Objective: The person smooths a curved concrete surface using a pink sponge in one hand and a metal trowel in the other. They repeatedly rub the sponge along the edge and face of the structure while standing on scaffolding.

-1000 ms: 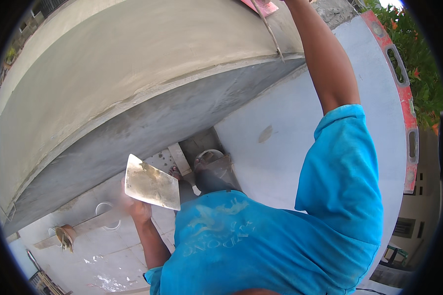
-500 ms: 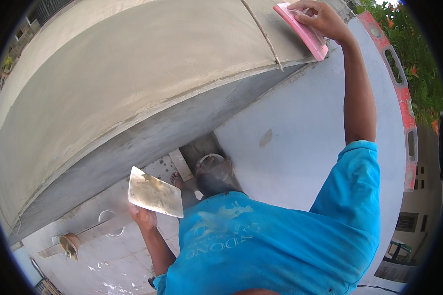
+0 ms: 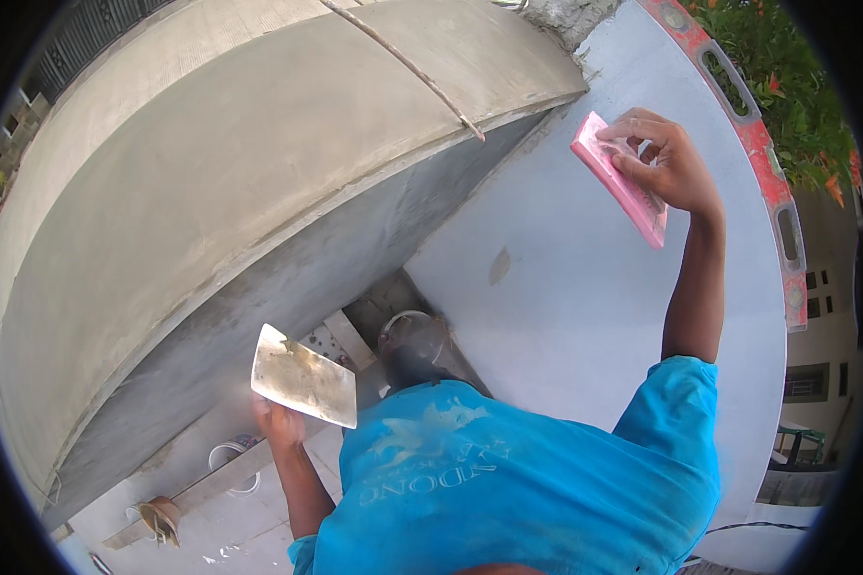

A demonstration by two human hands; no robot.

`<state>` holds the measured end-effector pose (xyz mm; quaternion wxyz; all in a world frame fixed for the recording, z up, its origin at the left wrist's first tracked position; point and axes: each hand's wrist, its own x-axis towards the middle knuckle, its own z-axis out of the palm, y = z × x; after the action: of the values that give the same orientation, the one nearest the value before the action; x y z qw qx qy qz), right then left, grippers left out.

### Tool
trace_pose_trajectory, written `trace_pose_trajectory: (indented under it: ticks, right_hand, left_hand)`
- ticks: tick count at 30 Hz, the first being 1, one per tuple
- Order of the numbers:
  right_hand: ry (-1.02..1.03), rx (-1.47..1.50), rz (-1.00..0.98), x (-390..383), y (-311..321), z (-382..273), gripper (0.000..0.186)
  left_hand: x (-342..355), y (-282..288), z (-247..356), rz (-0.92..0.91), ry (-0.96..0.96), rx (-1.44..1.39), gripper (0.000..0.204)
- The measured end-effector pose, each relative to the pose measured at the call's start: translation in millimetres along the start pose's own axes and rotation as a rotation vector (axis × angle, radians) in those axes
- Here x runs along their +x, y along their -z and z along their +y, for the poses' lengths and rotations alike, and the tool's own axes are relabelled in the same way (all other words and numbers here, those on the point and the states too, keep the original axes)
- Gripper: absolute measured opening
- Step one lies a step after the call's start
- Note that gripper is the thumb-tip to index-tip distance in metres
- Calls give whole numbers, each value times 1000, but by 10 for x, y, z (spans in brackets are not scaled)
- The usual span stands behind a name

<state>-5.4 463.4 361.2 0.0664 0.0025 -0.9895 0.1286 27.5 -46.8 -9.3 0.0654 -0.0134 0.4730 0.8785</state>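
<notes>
Down at the left of the freshly plastered wall [image 3: 585, 316], low beside the grey rendered ledge [image 3: 230, 192], my left hand [image 3: 280, 422] has its grip clenched around the handle of a steel trowel [image 3: 303, 378]. Its blade is tilted up and smeared with a little mortar. Below that hand, at the foot of the ledge, I can see a small bucket [image 3: 230, 458] and a rusty tool [image 3: 163, 519] lying on the ground. In the middle, close against the wall, a dark bucket [image 3: 414, 340] sits just above my blue shirt [image 3: 508, 489].

Further right and high on the wall, my right hand [image 3: 666, 158] is grasping a pink float [image 3: 618, 178], fingers wrapped over its top edge. Its face seems turned towards the plaster, though I cannot tell if it touches. A red spirit level [image 3: 762, 158] leans along the wall's right edge, just beside that hand.

To float well, I judge the pad should lie flat, with light even pressure and overlapping circular passes. The small dark patch [image 3: 500, 265] lower on the wall looks worth blending in, with the trowel kept level so nothing drips.
</notes>
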Motion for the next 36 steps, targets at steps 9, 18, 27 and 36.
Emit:
trace_pose_trajectory:
  ticks: [9,18,27,36]
  right_hand:
    - [173,-127,259,1686,-468,-359,30]
    - [-60,67,70,2958,-922,-193,30]
    - [293,-79,-221,977,54,374,31]
    - [-57,-46,163,2992,-729,347,25]
  left_hand:
    - [254,-277,433,-190,-102,258,48]
    - [-28,-156,112,50,-55,197,51]
    - [-171,-82,-85,126,-43,7,45]
    - [-22,-69,112,-42,-75,198,59]
